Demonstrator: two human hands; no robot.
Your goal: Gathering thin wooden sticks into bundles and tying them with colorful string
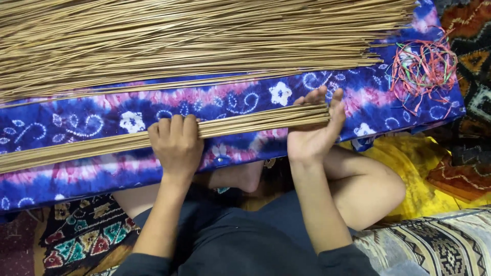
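A thin bundle of long tan sticks (pixel 245 122) lies across a blue, pink and white patterned cloth (pixel 230 99). My left hand (pixel 176 143) is curled over the bundle near its middle, gripping it. At the bundle's right end is my right hand (pixel 314 130), palm flat against the stick tips, fingers spread upward. A much larger heap of the same sticks (pixel 179 41) covers the far part of the cloth.
A tangle of red, green and pale strings (pixel 424 66) lies on the cloth at the right. My folded legs (pixel 358 184) are below the cloth. Patterned rugs (pixel 82 235) and yellow fabric (pixel 419 168) lie around me.
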